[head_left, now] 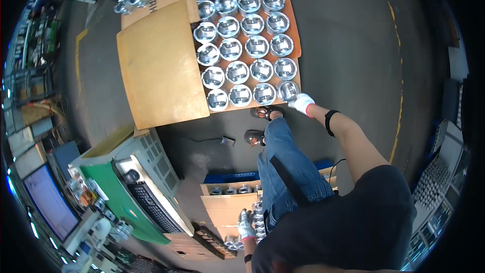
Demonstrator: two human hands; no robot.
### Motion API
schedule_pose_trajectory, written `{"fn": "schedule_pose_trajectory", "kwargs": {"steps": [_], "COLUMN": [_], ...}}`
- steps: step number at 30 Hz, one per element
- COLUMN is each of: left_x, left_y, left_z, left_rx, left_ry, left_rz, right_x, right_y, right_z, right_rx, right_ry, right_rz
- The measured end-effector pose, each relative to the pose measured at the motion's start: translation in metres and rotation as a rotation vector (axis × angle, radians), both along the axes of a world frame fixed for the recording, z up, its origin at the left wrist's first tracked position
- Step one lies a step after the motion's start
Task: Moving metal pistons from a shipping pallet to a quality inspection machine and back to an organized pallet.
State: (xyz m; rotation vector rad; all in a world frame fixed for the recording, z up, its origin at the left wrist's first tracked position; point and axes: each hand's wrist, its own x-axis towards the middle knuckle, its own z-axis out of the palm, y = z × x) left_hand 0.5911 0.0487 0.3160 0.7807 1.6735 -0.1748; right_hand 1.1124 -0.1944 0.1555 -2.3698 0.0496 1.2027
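Observation:
Rows of silver metal pistons (240, 95) stand on a cardboard-covered table at the top. My right hand (303, 103), in a white glove, grips the piston (288, 91) at the near right corner of these rows; its fingertips are partly hidden against the metal. That piston looks slightly tilted beside its neighbours. Lower down, my left hand (246, 224), gloved in white and grey, is held with fingers apart and nothing visible in it. It is nearest to a second group of pistons (259, 220) by my leg, partly covered by my body.
Left of the rows lies a flat tan board (159, 65). A grey cabinet (159, 159) with a green mat (116, 197) and a black keyboard (149, 210) stands at lower left. A small device with a cable (228, 141) lies on the floor near my feet.

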Motion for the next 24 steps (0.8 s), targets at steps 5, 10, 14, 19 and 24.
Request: {"fn": "schedule_pose_trajectory", "kwargs": {"steps": [5, 10, 14, 19, 24], "left_x": [0.148, 0.170, 0.150, 0.153, 0.158], "left_y": [0.010, -0.008, -0.012, -0.011, -0.008], "left_z": [0.038, 0.042, 0.035, 0.032, 0.031], "left_rx": [0.064, -0.002, -0.090, -0.105, -0.103], "left_ry": [-0.057, 0.023, 0.115, 0.122, 0.108], "left_rz": [-0.203, -0.408, -0.399, -0.396, -0.420], "right_x": [0.019, 0.021, 0.005, 0.008, 0.009], "right_y": [-0.007, 0.041, 0.028, 0.018, 0.007], "right_z": [-0.098, -0.112, -0.134, -0.125, -0.117], "right_rx": [0.053, -0.141, -0.027, -0.051, -0.162], "right_ry": [0.077, 0.136, -0.027, -0.061, -0.174], "right_rz": [-0.221, -0.055, -0.269, -0.014, 0.657]}}
